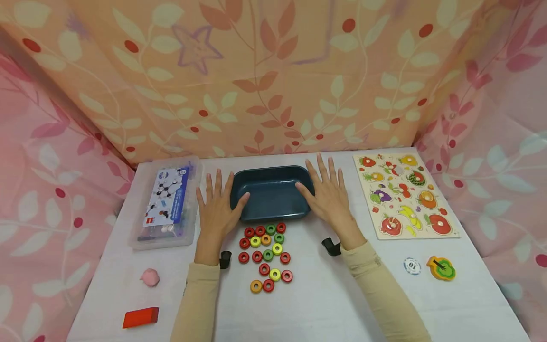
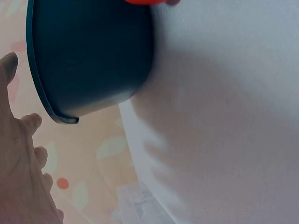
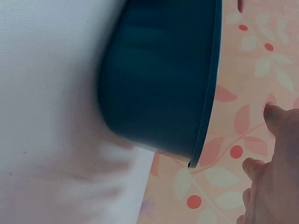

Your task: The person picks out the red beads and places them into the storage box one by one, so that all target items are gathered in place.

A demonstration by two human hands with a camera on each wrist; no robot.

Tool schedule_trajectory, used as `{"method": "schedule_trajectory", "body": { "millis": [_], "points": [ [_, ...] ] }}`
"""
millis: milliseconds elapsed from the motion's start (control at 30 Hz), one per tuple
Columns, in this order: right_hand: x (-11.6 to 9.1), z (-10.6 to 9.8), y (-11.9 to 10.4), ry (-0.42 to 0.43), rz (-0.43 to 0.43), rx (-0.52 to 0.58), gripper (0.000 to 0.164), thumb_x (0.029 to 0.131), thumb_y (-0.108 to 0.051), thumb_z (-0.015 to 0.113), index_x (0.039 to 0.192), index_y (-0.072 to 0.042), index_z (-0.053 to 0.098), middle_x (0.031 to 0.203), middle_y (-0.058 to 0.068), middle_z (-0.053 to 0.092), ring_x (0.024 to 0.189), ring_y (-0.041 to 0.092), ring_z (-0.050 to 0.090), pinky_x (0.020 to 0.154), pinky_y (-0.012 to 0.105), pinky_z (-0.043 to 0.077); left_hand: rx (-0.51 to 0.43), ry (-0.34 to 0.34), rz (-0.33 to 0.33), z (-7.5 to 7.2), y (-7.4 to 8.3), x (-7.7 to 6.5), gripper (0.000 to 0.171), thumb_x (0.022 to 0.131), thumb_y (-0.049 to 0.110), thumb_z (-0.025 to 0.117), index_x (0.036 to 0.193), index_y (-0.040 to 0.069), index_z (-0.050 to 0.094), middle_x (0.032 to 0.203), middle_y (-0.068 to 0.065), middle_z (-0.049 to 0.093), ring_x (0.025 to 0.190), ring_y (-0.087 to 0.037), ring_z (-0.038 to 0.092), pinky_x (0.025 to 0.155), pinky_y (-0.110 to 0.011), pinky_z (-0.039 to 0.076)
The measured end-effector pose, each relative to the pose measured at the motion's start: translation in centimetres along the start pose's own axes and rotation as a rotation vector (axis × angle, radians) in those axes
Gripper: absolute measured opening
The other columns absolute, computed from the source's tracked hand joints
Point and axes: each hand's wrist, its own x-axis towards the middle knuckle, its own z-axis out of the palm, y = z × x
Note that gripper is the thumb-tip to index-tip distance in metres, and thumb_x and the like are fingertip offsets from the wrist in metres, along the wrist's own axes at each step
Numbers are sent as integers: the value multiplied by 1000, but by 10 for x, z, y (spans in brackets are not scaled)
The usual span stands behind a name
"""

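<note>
Both hands hover by a dark teal rectangular tray with nothing gripped. My left hand is spread at the tray's left side, its thumb reaching over the rim. On the opposite side, my right hand has its fingers fanned out and its thumb over the right edge. The left wrist view shows the tray's outer wall beside the relaxed left hand. In the right wrist view, the wall stands left of the right hand. Red, green, yellow and orange rings lie loosely in front of the tray.
A clear plastic case with a molecule-picture label sits at the left. Nearer are a pink lump and a red block. At the right lie a fruit puzzle board, a round chip and a tree-patterned piece.
</note>
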Motion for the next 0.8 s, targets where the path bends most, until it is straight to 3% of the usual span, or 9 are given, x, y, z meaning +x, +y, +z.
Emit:
{"method": "schedule_trajectory", "body": {
  "millis": [267, 567, 667, 733, 800],
  "points": [
    [0, 5, 0, -23, -10, 7, 80, 98, -73, 28, 162, -30, 9, 169, 4, -3, 153, 23, -18, 121, 56, -2, -34, -9, -16, 1, -2, -3, 84, 94, 69, 48, 162, 30, 16, 169, -5, 2, 154, -26, -16, 117, -60, -13],
    [-6, -1, -7, -54, -36, 54, 82, 98, -69, 39, 162, -27, 11, 168, 4, -6, 154, 26, -14, 122, 55, -2, -50, -21, -7, 2, -3, -4, 84, 94, 70, 47, 162, 32, 13, 169, -6, 3, 155, -30, -8, 118, -63, -8],
    [-9, -5, -11, -70, -86, 129, 84, 97, -63, 49, 162, -25, 13, 169, 7, 0, 155, 32, -4, 120, 60, 6, -101, -24, -14, 1, -4, -5, 84, 94, 70, 47, 161, 30, 17, 167, -9, 14, 154, -34, 6, 118, -64, 3],
    [-13, -10, -14, -86, -116, 223, 81, 97, -57, 56, 161, -24, 18, 167, 8, 12, 153, 33, 11, 119, 60, 16, -141, -25, -32, 1, -5, -6, 85, 93, 69, 51, 160, 26, 23, 161, -14, 29, 148, -38, 21, 114, -64, 14],
    [-17, -14, -18, -103, -141, 343, 74, 97, -50, 61, 158, -24, 28, 160, 8, 32, 144, 31, 34, 111, 56, 33, -178, -25, -60, 2, -6, -7, 83, 92, 64, 57, 157, 21, 30, 144, -15, 47, 134, -39, 37, 105, -61, 26]
  ]
}}
